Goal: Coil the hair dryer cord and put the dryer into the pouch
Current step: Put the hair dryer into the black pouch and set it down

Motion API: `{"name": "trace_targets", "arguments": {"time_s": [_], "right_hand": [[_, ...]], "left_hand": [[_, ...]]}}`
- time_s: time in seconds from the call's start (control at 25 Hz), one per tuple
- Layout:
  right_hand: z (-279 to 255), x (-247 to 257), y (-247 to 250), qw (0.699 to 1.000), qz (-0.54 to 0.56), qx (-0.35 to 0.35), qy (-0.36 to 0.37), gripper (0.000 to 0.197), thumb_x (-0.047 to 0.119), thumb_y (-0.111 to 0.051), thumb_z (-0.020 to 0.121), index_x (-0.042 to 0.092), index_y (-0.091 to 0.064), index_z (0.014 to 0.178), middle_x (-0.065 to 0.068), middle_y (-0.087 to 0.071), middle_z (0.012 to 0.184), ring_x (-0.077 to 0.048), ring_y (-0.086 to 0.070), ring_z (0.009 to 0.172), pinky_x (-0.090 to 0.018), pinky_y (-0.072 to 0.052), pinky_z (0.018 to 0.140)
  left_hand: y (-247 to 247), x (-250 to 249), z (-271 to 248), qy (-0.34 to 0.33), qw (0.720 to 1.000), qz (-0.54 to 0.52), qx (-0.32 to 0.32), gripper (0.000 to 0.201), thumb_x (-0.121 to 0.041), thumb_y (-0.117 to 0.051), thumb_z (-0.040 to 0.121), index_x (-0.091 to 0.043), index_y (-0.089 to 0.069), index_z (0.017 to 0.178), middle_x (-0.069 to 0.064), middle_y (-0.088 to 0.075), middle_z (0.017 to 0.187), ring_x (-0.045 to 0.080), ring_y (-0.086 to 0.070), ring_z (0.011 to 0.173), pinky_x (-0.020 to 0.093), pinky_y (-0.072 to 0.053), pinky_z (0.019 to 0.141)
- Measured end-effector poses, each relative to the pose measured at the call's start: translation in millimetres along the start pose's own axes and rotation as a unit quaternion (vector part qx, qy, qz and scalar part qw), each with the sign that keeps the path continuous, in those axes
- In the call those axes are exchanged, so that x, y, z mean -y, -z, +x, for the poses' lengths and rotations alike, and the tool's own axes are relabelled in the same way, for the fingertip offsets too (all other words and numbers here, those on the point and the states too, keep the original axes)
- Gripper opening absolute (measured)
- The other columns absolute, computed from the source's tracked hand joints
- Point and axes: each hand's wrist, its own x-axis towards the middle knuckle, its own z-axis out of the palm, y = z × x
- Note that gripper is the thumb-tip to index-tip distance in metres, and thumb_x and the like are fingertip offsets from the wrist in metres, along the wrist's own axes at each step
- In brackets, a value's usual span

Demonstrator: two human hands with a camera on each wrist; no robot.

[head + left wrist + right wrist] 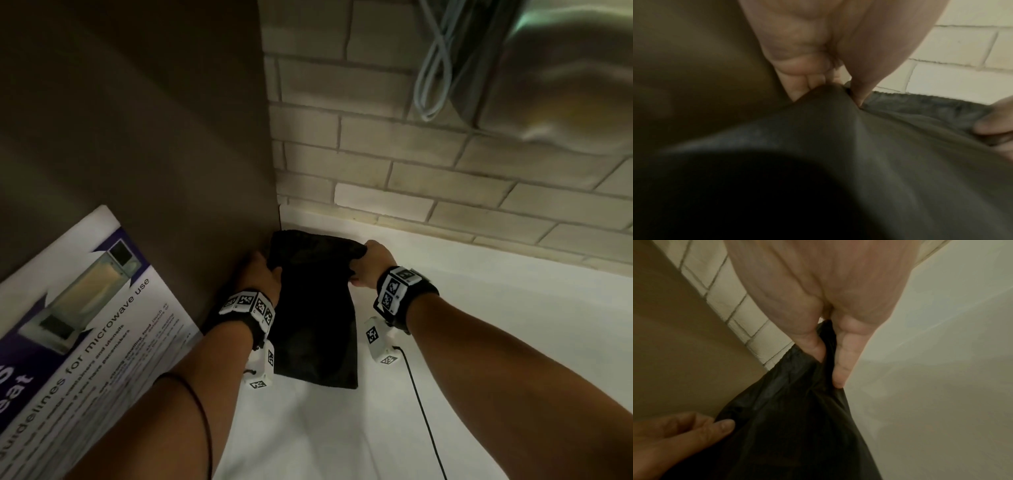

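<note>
A black fabric pouch (313, 308) lies on the white counter (479, 325), its mouth pointing toward the far corner. My left hand (262, 270) pinches the left side of the pouch's mouth, and the left wrist view shows the thumb and fingers (803, 84) curled into the cloth (879, 154). My right hand (371, 263) grips the right side of the mouth, fingers (840, 360) pinching the gathered fabric (797, 418). The two hands hold the opening stretched between them. No hair dryer or its cord is visible; the pouch's inside is hidden.
A dark panel (137, 137) stands hard against the pouch on the left, with a microwave-guidelines poster (85, 325) leaning at its foot. A brick wall (411, 154) closes the back. A metal fixture (565, 75) and grey cable loop (433, 75) hang upper right. A thin black wire (424, 418) trails from my right wrist.
</note>
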Motion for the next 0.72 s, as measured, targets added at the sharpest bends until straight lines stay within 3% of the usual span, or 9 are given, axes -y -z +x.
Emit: {"name": "trace_targets", "arguments": {"time_s": [0.16,0.28,0.32,0.4,0.48,0.52,0.6,0.72], "right_hand": [[10.0,1.6,-17.1,0.999,-0.029,-0.006,0.015,0.029,0.023,-0.062,0.086,0.002,-0.064,0.107,-0.014,-0.072,0.093,-0.037,-0.073,0.090,-0.044,-0.062,0.077],[13.8,5.1,-27.5,0.999,-0.048,-0.002,0.012,0.045,0.026,-0.064,0.087,0.000,-0.061,0.124,-0.017,-0.073,0.108,-0.036,-0.072,0.097,-0.037,-0.055,0.071],[10.7,6.9,-28.4,0.999,-0.051,-0.004,0.001,0.052,0.025,-0.065,0.090,0.001,-0.054,0.135,-0.017,-0.071,0.117,-0.037,-0.070,0.105,-0.037,-0.054,0.077],[6.2,4.2,-29.9,0.999,-0.041,-0.001,-0.024,0.074,0.021,-0.064,0.096,0.007,-0.027,0.158,-0.021,-0.061,0.137,-0.040,-0.061,0.125,-0.040,-0.051,0.090],[-1.4,-2.0,-24.3,0.999,-0.018,0.000,-0.035,0.092,0.019,-0.063,0.098,0.013,0.000,0.166,-0.022,-0.054,0.150,-0.039,-0.057,0.133,-0.039,-0.049,0.095],[-4.1,-4.9,-19.9,0.999,-0.003,-0.004,-0.034,0.094,0.020,-0.063,0.098,0.014,0.002,0.166,-0.022,-0.053,0.151,-0.039,-0.058,0.132,-0.037,-0.050,0.093],[-8.8,-14.2,-8.6,1.000,0.011,-0.022,-0.011,0.081,0.022,-0.064,0.097,0.011,-0.017,0.163,-0.019,-0.056,0.148,-0.036,-0.061,0.126,-0.034,-0.050,0.093],[-17.3,-26.6,6.7,0.998,-0.005,-0.038,0.052,0.044,0.027,-0.067,0.096,0.010,-0.057,0.135,-0.010,-0.066,0.126,-0.029,-0.064,0.109,-0.033,-0.050,0.090]], "left_hand": [[-0.5,7.9,-7.3,-0.035,0.999,-0.016,-0.008,0.054,-0.034,-0.066,0.095,-0.012,-0.041,0.138,0.018,-0.060,0.138,0.040,-0.062,0.122,0.051,-0.053,0.099],[-1.1,13.5,-16.4,-0.102,0.994,0.039,-0.011,0.071,-0.041,-0.067,0.091,-0.019,-0.034,0.151,0.013,-0.043,0.157,0.037,-0.050,0.139,0.051,-0.045,0.111],[-2.3,14.5,-20.1,-0.154,0.984,0.086,-0.005,0.076,-0.045,-0.064,0.092,-0.022,-0.030,0.156,0.010,-0.030,0.166,0.035,-0.038,0.149,0.050,-0.037,0.119],[-9.3,16.6,-26.4,-0.251,0.943,0.211,0.063,0.085,-0.061,-0.053,0.092,-0.030,-0.018,0.162,0.002,-0.006,0.175,0.031,-0.011,0.159,0.050,-0.014,0.128],[-22.4,20.1,-29.0,-0.270,0.901,0.308,0.146,0.099,-0.075,-0.046,0.086,-0.035,0.001,0.163,0.001,0.002,0.175,0.029,-0.001,0.161,0.053,-0.002,0.128],[-27.7,21.7,-28.0,-0.253,0.895,0.324,0.173,0.106,-0.078,-0.047,0.083,-0.036,0.010,0.162,0.002,0.002,0.175,0.030,-0.001,0.161,0.054,-0.001,0.127],[-35.8,24.0,-23.1,-0.224,0.903,0.310,0.194,0.114,-0.074,-0.055,0.082,-0.037,0.021,0.159,0.006,0.003,0.175,0.034,-0.004,0.160,0.056,-0.005,0.127],[-44.2,34.7,-17.9,-0.194,0.920,0.271,0.208,0.115,-0.065,-0.061,0.085,-0.038,0.023,0.159,0.008,0.003,0.175,0.036,-0.010,0.159,0.056,-0.014,0.126]]}}
